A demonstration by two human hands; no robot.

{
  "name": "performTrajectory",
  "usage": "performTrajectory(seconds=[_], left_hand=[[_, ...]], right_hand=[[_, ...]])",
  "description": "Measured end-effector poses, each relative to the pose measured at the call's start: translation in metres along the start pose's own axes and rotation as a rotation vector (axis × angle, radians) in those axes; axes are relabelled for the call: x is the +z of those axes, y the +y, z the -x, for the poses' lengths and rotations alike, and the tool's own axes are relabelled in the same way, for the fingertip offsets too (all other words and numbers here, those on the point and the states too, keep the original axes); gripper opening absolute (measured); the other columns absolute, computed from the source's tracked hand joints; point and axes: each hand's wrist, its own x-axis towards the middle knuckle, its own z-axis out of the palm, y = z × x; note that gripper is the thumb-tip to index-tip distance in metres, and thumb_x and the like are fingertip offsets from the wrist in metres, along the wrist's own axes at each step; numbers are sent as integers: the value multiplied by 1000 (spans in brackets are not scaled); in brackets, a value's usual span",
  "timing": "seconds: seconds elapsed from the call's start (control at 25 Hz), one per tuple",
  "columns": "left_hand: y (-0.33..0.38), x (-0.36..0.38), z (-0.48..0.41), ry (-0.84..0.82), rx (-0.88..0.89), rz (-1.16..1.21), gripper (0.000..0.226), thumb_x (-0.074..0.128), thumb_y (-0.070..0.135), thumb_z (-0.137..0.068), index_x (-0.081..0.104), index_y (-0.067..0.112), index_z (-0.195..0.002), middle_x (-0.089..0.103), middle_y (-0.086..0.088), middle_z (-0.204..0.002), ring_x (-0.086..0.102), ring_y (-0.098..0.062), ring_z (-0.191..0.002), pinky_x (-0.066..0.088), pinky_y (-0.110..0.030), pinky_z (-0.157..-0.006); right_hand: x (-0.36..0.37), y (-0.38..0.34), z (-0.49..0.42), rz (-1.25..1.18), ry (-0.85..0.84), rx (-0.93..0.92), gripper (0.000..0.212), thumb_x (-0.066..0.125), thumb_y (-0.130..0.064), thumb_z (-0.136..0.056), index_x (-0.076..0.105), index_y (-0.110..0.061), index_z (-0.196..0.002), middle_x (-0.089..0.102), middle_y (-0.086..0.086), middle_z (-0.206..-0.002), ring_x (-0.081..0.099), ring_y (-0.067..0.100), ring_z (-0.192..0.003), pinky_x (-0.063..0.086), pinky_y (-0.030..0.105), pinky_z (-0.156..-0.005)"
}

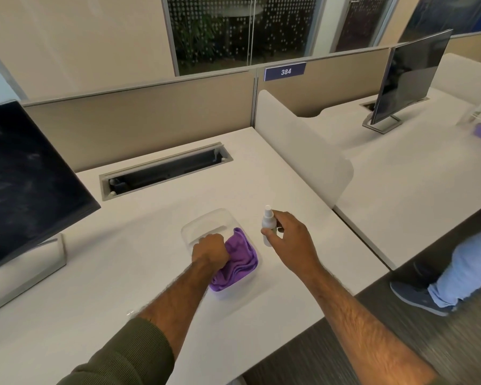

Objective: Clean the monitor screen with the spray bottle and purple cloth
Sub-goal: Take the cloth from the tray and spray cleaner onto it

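The cloth (240,259) under my left hand (210,252) is purple. The spray bottle (268,225) in my right hand (290,236) is white. The bench (150,245) is plain white. The monitor (25,176) screen is black, smudged grey. My sleeve (122,357) is olive green.

At frame centre, the left hand (210,252) clutches the purple cloth (238,262) lying in a clear tray (206,220), while the right hand (289,234) grips the upright spray bottle (268,222). The dark monitor (25,176) fills the left edge.

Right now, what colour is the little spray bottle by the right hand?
White; the spray bottle shows best in the head view, between the right hand's fingers.
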Motion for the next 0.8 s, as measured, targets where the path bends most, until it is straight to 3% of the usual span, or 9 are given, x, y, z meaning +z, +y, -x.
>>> performTrajectory(seconds=[0.16,0.32,0.4,0.52,0.64,0.72,0.8], left_hand=[[4,-17,3,-2,26,164,40,64,29,-84,58,8,-117,64,-7,-108,57,-23,-91,45,-33,-71],[2,-48,17,57,43,469,16,66,20,-81,56,16,-93,61,0,-83,59,-18,-77,42,-27,-57],[-10,-66,29,7,9,698,7,66,20,-81,64,17,-87,68,-3,-85,62,-17,-75,46,-26,-60],[-39,-84,51,-94,-133,1091,22,63,22,-88,72,12,-105,75,-10,-106,69,-23,-93,54,-32,-76],[-77,-91,76,-52,-223,1424,26,59,14,-95,68,9,-119,73,-13,-118,69,-28,-109,57,-39,-90],[-104,-93,92,6,-250,1550,29,59,11,-97,64,9,-126,71,-13,-122,67,-30,-113,57,-41,-93],[-132,-93,110,69,-291,1677,31,63,11,-96,65,9,-127,73,-13,-120,68,-30,-110,58,-40,-87]], right_hand=[[2,-9,-4,-31,7,-23,32,70,-30,-90,62,-22,-120,66,-10,-104,62,11,-91,57,35,-82],[2,-30,-9,-97,33,-68,32,72,-24,-90,62,-16,-119,65,-4,-106,62,16,-91,57,32,-79],[5,-46,-10,-133,39,-96,31,72,-21,-90,61,-14,-118,62,-2,-105,61,16,-88,56,26,-75],[14,-74,-9,-192,48,-135,23,69,-18,-92,58,-16,-113,59,-2,-98,58,14,-81,50,18,-69],[37,-102,0,-270,-26,-167,18,62,-26,-97,54,-22,-113,58,-6,-94,59,14,-78,57,25,-67],[58,-119,10,-300,-115,-192,26,58,-31,-99,52,-27,-124,61,-11,-102,63,14,-84,63,34,-73],[82,-138,22,-295,-194,-248,42,57,-33,-100,46,-32,-141,59,-18,-129,64,10,-105,61,32,-88]])
